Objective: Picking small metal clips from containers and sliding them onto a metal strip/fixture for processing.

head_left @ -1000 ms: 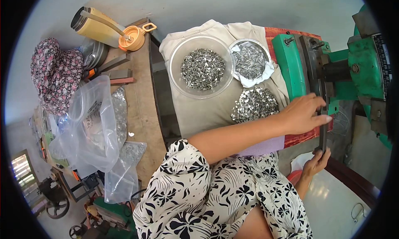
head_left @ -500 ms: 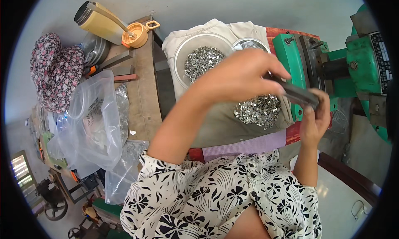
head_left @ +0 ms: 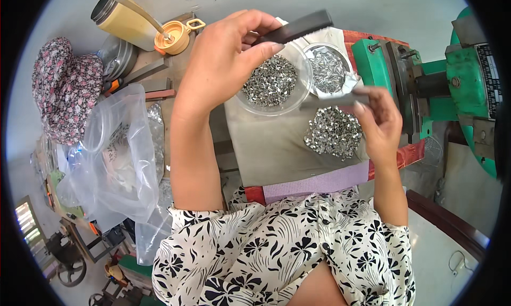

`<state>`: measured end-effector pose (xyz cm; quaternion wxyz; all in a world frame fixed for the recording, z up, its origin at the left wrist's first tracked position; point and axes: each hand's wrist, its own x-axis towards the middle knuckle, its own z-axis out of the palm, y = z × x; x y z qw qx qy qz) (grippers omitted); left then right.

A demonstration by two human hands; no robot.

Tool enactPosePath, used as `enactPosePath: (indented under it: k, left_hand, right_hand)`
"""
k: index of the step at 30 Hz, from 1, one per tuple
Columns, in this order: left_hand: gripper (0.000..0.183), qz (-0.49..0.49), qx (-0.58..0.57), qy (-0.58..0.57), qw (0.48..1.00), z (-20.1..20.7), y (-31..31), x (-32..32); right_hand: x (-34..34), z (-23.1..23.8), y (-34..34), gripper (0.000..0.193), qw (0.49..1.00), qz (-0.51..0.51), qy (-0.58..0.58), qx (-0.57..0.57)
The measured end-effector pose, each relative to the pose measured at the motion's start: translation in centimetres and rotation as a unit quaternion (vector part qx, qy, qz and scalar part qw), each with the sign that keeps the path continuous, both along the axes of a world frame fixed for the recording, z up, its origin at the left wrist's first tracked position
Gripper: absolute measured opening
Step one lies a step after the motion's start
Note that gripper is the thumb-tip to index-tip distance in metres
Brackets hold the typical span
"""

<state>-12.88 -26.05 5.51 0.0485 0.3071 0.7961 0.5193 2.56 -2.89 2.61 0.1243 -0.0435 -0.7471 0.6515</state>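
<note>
My left hand (head_left: 226, 55) is raised over the left side of the clear plastic bowl (head_left: 239, 101). Thumb and fingers grip a dark rectangular bar (head_left: 306, 26), which slants up to the right past the bowl. In the bowl lie many small metal pieces (head_left: 271, 82). My right hand (head_left: 382, 122), to the right, is closed on a second dark bar (head_left: 340, 100), flat and smeared by motion. This bar hovers just above a loose pile of small shiny metal pieces (head_left: 334, 133) on the cloth.
A smaller bowl of thin metal pins (head_left: 327, 69) stands right of the large one. A green machine with a clamp (head_left: 372, 66) borders the cloth (head_left: 266, 151). On the left are a wooden table (head_left: 178, 66), a yellow flask (head_left: 128, 26), a plastic bag (head_left: 122, 162) and a floral hat (head_left: 64, 93).
Both hands were at the dark bar piece near the green machine. The left has swung left and up with one bar; the right has moved left with another, over the pile.
</note>
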Motion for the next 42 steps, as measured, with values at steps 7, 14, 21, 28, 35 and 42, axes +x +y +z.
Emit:
enactPosePath:
  k: [7, 14, 21, 28, 35, 42]
  left_hand:
    - [0.029, -0.095, 0.141, -0.173, 0.97, -0.1, 1.0, -0.1]
    - [0.028, -0.126, 0.179, -0.195, 0.956, -0.5, 1.7, 0.2]
    - [0.028, -0.194, 0.149, -0.249, 0.937, -0.8, 3.1, 2.4]
    - [0.024, -0.324, 0.016, -0.369, 0.871, -3.2, 4.8, 6.9]
    - [0.021, -0.378, -0.121, -0.143, 0.907, -3.6, 1.7, 8.9]
    - [0.014, -0.241, -0.281, -0.065, 0.927, 0.0, -1.3, 8.7]
  right_hand:
    - [11.9, -4.7, 5.9, 0.01, 0.98, -0.039, -0.171, -0.089]
    - [18.6, -6.2, 9.0, 0.009, 0.939, -0.181, -0.245, -0.157]
    - [17.1, -8.1, 10.0, 0.015, 0.93, -0.246, -0.273, -0.004]
    - [16.0, -9.1, 8.6, 0.024, 0.931, -0.286, -0.217, 0.07]
    - [14.7, -5.0, 3.5, 0.013, 0.943, -0.085, -0.078, 0.311]
    - [11.0, -5.8, -0.4, 0.015, 0.922, 0.128, -0.027, 0.365]
